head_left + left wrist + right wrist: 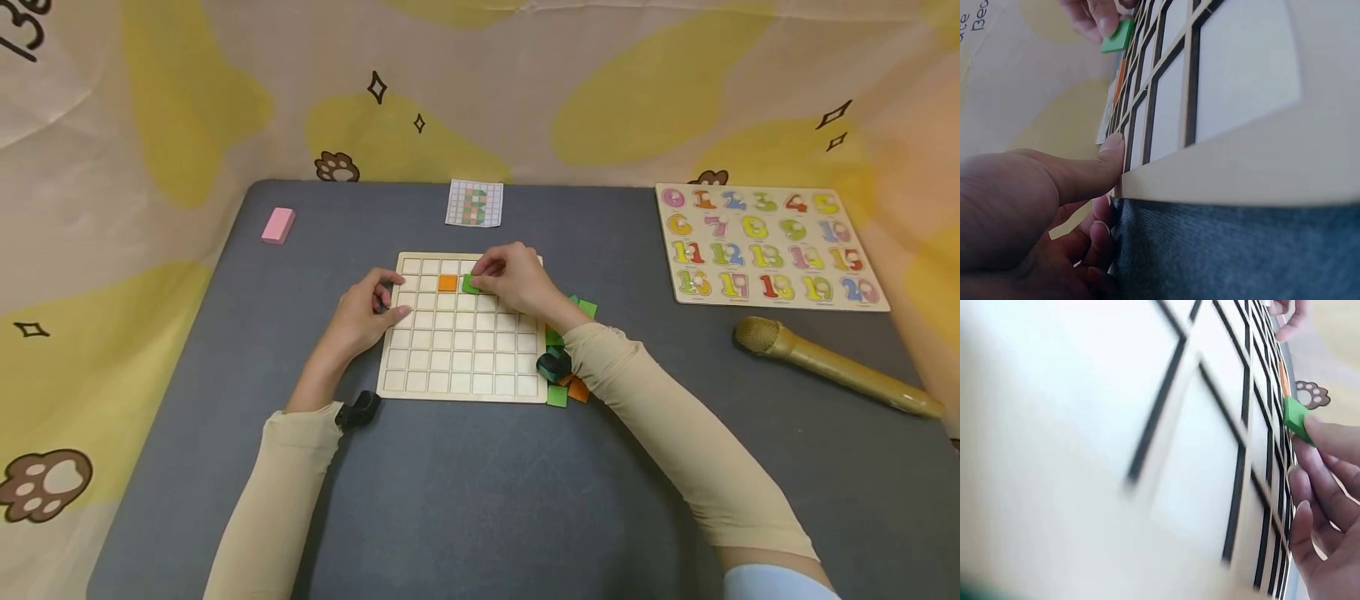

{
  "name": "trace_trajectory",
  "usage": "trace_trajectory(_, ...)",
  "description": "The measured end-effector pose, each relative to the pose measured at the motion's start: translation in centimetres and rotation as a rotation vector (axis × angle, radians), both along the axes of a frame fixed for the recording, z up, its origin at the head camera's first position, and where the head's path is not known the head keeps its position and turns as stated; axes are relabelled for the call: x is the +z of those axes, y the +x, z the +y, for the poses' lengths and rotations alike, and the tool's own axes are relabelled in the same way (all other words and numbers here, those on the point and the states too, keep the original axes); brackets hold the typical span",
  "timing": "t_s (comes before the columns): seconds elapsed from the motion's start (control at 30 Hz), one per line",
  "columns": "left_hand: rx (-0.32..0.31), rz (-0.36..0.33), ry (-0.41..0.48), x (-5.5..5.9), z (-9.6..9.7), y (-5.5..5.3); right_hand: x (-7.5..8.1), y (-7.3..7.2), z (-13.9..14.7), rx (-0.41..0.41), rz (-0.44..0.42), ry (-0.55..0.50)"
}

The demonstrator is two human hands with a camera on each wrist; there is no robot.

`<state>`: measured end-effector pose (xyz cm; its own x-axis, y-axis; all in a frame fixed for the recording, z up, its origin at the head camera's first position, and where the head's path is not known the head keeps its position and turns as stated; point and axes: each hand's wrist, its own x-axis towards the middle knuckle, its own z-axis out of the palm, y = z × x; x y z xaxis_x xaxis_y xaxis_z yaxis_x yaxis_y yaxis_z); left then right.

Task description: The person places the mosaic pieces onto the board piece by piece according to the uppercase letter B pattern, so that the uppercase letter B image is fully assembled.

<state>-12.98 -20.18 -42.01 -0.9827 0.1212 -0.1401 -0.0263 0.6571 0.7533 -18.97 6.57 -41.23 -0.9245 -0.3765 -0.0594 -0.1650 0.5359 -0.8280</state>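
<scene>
A wooden grid board (442, 358) with rows of pale square cells lies on the table. My left hand (362, 312) holds its left edge, thumb (1113, 150) on the rim and the other fingers curled at its side. Between thumb and fingertips, my right hand (517, 279) pinches a green square tile (1296, 417). That tile is tilted over the upper middle cells. One orange tile (447, 283) sits in a cell of the second row, left of the green one. Loose green and orange tiles (577, 388) lie along the board's right edge, partly hidden under my right forearm.
Behind the board lies a small pattern card (475, 203) with a coloured grid. A pink block (278, 226) is at the back left. On the right are a number puzzle board (772, 247) and a gold microphone (836, 367). Patterned cloth (480, 92) hangs behind the table.
</scene>
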Motion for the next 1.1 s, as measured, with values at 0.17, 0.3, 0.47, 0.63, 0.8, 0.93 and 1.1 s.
trace_trajectory(0.17, -0.002, 0.002, -0.002, 0.0, 0.0, -0.1, -0.3, -0.3, -1.0, 0.004, 0.02, 0.026)
trace_trajectory(0.3, -0.005, 0.001, -0.001, -0.1, -0.1, -0.1, -0.3, -0.3, -1.3, 0.0, 0.058, 0.1)
trace_trajectory(0.47, -0.007, -0.003, -0.003, -0.2, -0.2, -0.2, -0.2, 0.1, -1.2, -0.016, 0.1, 0.172)
trace_trajectory(0.63, -0.011, -0.005, -0.007, -0.1, -0.1, -0.2, 0.4, 0.2, -0.1, 0.015, 0.059, 0.18)
trace_trajectory(0.8, -0.005, -0.014, -0.002, -0.2, -0.1, -0.1, 0.6, -0.4, 2.3, 0.08, 0.023, 0.135)
trace_trajectory(0.93, 0.003, -0.007, 0.001, -0.3, 0.0, 0.0, 0.6, -0.8, 4.9, 0.102, 0.016, 0.126)
trace_trajectory(1.1, 0.004, -0.012, -0.007, -0.2, 0.0, 0.0, 0.7, -0.9, 8.4, 0.116, 0.001, 0.174)
